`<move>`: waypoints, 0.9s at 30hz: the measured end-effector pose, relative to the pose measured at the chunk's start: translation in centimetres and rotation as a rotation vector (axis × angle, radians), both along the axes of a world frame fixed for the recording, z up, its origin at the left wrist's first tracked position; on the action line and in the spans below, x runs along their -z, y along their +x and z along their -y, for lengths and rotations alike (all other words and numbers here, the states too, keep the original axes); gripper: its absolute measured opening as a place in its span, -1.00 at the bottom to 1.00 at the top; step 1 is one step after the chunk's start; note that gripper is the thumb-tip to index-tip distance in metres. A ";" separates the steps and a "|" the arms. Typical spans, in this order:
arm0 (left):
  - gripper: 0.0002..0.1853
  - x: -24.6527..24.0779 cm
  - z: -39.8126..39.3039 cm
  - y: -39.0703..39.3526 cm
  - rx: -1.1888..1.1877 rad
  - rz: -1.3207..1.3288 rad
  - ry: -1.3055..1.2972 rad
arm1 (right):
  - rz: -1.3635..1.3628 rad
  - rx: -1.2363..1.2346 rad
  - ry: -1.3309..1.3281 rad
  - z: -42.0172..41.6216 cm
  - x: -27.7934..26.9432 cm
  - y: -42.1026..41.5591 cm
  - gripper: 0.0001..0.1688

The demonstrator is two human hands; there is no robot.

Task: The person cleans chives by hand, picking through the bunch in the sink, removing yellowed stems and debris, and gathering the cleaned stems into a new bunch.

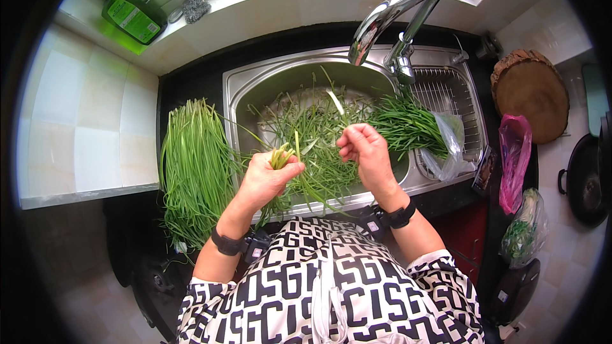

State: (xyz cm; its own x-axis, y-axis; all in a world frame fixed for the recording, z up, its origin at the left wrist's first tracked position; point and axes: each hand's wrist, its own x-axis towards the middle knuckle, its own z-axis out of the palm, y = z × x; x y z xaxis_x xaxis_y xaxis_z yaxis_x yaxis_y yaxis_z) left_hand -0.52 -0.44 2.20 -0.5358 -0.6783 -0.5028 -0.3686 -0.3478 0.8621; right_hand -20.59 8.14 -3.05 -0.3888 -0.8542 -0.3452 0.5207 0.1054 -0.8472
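My left hand (270,174) grips a small bunch of garlic chives (282,156), their pale stem ends poking up past the thumb. One longer stalk stands apart beside the thumb, and green leaves trail below. To the right, my right hand (367,150) has its fingertips pinched at the base of a pale chive piece (336,103) that points away from me. Both hands are over the stainless steel sink basin (244,100), where loose chive leaves and scraps (320,153) are strewn. A large pile of chives (198,167) lies left of the basin, stem ends at the far side.
Another chive bunch (406,126), partly in a clear plastic bag (452,153), lies across the basin's right edge and the wire drainer (435,88). A chrome faucet (404,64) arches overhead. Rightward are a wooden chopping board (530,95) and a pink bag (514,162); a green soap bottle (131,16) stands back left.
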 end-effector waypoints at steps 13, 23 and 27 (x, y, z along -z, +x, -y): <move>-0.79 0.0 0.5 -0.2 -0.018 -0.057 -0.005 | -0.217 -0.503 -0.147 -0.1 -1.5 2.9 -0.68; -0.81 -0.2 0.6 -0.4 -0.140 -0.147 0.073 | -0.861 -0.163 -0.208 -0.1 -0.9 4.3 -0.83; -0.81 0.2 0.4 -0.6 -0.127 -0.183 0.078 | -0.823 -0.260 -0.201 -0.4 -0.5 5.0 -0.83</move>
State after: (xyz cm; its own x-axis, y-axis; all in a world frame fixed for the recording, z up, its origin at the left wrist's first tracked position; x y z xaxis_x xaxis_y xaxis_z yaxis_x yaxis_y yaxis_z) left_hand -1.08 -0.86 1.98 -0.5357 -0.7089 -0.4588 -0.1578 -0.4497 0.8791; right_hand -15.64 8.54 -2.58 -0.2324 -0.9646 0.1247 -0.2819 -0.0559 -0.9578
